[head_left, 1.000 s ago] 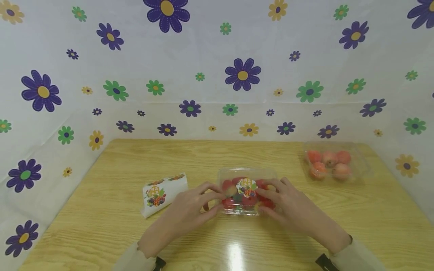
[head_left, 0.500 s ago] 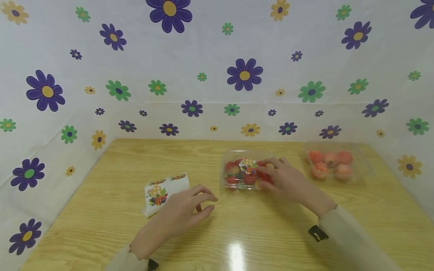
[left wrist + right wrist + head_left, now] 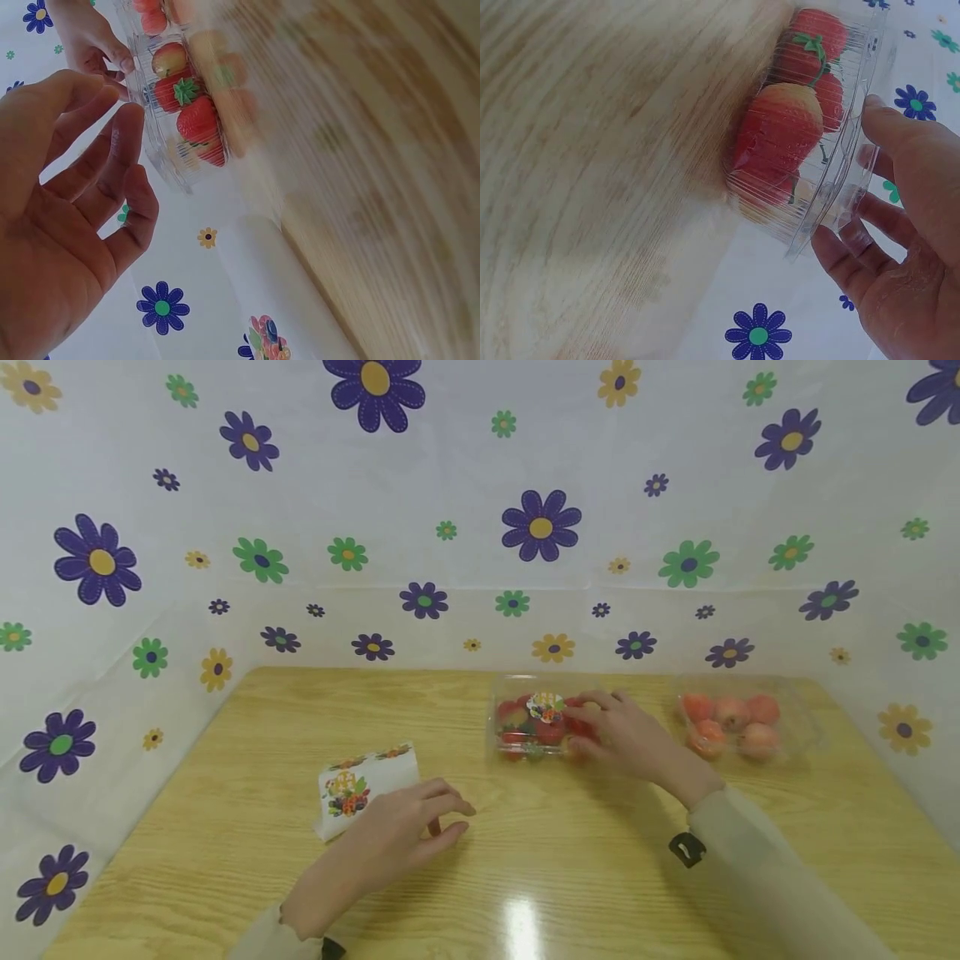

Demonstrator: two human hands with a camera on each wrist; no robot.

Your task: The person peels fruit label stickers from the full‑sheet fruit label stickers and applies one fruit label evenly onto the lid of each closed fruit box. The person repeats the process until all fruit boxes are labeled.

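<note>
While the right hand (image 3: 630, 737) grips the right end of a clear box (image 3: 516, 684) of red fruit (image 3: 514, 740) toward the back of the tabletop (image 3: 585, 860), the head view shows the left hand (image 3: 401, 828) hovering near a white roll (image 3: 384, 775), fingers loosely bent and apart from the thumb. A second box (image 3: 797, 720), holding pink fruit (image 3: 731, 713), stands to the right. In the left wrist view, the box appears beyond the bent fingers. In the right wrist view, thumb and fingers hold the box's rim.
</note>
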